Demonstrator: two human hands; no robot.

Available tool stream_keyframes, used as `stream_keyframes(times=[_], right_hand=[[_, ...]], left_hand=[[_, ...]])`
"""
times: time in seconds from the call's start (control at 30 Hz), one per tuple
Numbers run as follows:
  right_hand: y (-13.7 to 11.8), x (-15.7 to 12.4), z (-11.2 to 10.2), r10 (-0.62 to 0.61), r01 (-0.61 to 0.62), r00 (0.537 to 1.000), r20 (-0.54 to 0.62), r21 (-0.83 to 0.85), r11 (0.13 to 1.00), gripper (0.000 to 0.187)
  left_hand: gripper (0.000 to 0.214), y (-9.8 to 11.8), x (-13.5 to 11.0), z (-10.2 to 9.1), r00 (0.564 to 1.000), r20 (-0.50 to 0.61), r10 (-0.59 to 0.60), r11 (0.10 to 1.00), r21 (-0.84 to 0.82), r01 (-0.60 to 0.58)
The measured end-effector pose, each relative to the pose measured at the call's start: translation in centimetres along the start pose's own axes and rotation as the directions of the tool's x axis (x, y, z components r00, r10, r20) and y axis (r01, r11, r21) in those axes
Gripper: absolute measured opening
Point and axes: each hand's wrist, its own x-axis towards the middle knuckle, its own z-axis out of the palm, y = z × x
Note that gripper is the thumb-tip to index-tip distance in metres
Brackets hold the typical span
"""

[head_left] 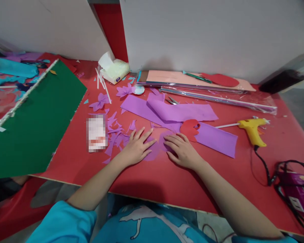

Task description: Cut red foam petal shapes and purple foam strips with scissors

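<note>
My left hand (138,147) lies flat with fingers spread on a purple paper cutout (153,151) on the red table. Opposite it, my right hand (183,150) rests open over another purple cutout (163,139), which its fingers partly hide. Just beyond the right hand is a red scalloped cutout (189,130). It overlaps long purple sheets (215,138), one of them folded over. Purple scraps (116,140) are scattered left of my left hand. Scissors (172,100) show their tips from behind the folded sheet.
A yellow glue gun (252,130) with its cord lies at the right, near a purple box (296,192). A green board (38,125) leans over the left side. Tissues (115,70), white sticks (103,82) and wrapped sheets (192,82) lie along the back.
</note>
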Motion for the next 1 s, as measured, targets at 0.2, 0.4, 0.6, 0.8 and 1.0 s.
stream_keyframes(times=[0.2,0.4,0.6,0.8,1.0], right_hand=[[0.2,0.0,1.1,0.0,0.003,0.985,-0.173,0.017,1.0,0.025],[0.4,-0.3,1.6,0.091,-0.067,0.96,-0.265,0.101,0.993,0.03],[-0.5,-0.2,0.4,0.287,-0.197,0.936,-0.203,0.373,0.907,0.02],[-0.8,0.2,1.0,0.454,-0.376,0.878,-0.153,0.367,0.851,0.04],[-0.7,-0.1,1.7,0.414,-0.34,0.882,-0.225,0.304,0.89,0.046]], left_hand=[[0.037,0.2,0.0,0.0,0.998,-0.065,0.026,1.0,0.001,-0.026],[0.037,0.4,-0.1,-0.1,0.996,-0.046,0.071,0.995,-0.072,-0.074],[0.038,0.4,0.0,0.1,0.996,-0.003,0.084,0.991,-0.103,-0.084],[0.039,0.4,0.0,0.2,0.997,-0.007,0.078,0.991,-0.112,-0.078],[0.039,0.4,-0.1,0.1,0.997,-0.012,0.075,0.991,-0.113,-0.076]])
